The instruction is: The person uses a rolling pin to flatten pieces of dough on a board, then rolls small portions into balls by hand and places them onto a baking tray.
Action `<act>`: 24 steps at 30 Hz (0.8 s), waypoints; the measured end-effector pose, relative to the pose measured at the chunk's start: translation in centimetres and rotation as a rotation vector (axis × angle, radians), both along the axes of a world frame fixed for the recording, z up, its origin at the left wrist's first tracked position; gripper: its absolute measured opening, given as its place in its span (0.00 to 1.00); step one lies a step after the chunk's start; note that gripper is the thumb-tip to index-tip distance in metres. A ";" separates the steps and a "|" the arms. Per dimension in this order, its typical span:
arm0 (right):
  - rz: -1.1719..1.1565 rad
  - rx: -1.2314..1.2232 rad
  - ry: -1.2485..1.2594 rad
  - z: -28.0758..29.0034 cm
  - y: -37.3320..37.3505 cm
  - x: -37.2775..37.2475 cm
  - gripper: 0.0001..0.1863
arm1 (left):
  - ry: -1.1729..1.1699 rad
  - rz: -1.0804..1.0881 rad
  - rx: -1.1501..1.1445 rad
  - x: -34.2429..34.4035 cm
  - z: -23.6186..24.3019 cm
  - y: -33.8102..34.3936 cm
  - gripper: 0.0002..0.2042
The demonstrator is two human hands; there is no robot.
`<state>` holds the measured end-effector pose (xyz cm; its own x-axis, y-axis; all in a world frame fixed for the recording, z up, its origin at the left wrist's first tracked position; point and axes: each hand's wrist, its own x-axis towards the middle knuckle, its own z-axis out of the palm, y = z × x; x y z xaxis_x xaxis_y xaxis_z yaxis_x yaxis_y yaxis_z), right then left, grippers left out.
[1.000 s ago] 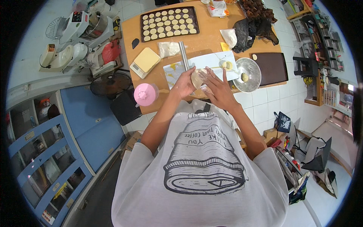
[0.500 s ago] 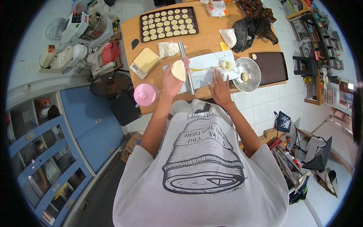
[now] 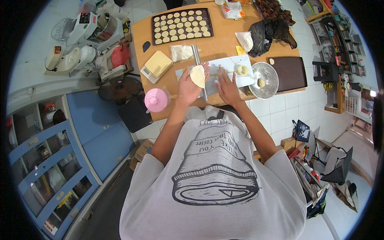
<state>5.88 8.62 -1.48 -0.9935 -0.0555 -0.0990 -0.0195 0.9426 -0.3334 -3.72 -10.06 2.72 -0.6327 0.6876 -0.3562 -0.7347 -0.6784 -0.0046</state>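
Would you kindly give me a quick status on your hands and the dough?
Left hand open, flat dough piece across its palm. Right hand open, seemingly empty, partly over white sheet. Metal rod running behind left hand.

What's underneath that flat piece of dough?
The left hand is under the flat dough, showing on either side. Beneath them, a metal rod shows at both ends; its middle and the palm directly under the dough are covered.
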 end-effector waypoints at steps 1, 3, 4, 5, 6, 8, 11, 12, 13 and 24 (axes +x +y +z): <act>-0.043 -0.123 0.094 1.2 -0.2 -0.3 0.35 | 0.012 -0.019 -0.042 0.0 0.1 0.2 0.30; -0.074 -0.245 0.187 4.4 -1.1 -0.9 0.35 | 0.026 -0.026 -0.081 0.2 -1.5 0.1 0.30; 0.002 -0.176 0.189 6.0 -1.7 -1.2 0.34 | 0.070 -0.079 0.238 0.3 -3.7 -0.2 0.30; 0.068 -0.103 0.192 6.9 -2.3 -1.2 0.34 | 0.115 -0.142 0.560 0.3 -5.2 -0.1 0.30; 0.049 -0.098 0.189 7.1 -2.6 -0.9 0.34 | 0.105 -0.159 0.566 0.5 -3.2 0.9 0.30; 0.156 0.080 0.131 7.7 -3.4 -0.4 0.33 | 0.034 -0.185 -0.133 1.2 0.8 2.3 0.29; 0.254 -0.085 -0.013 8.7 -2.2 0.0 0.32 | -0.052 -0.182 -0.176 1.0 0.3 2.0 0.30; 0.319 -0.244 -0.186 9.2 -1.5 0.0 0.32 | -0.078 -0.188 -0.218 0.9 0.1 1.8 0.30; 0.325 -0.244 -0.187 8.9 -1.0 0.2 0.32 | -0.079 -0.182 -0.218 0.9 0.0 1.5 0.30; 0.313 -0.279 -0.217 10.9 0.6 0.7 0.28 | 0.097 -0.372 -0.184 0.0 -0.1 1.4 0.25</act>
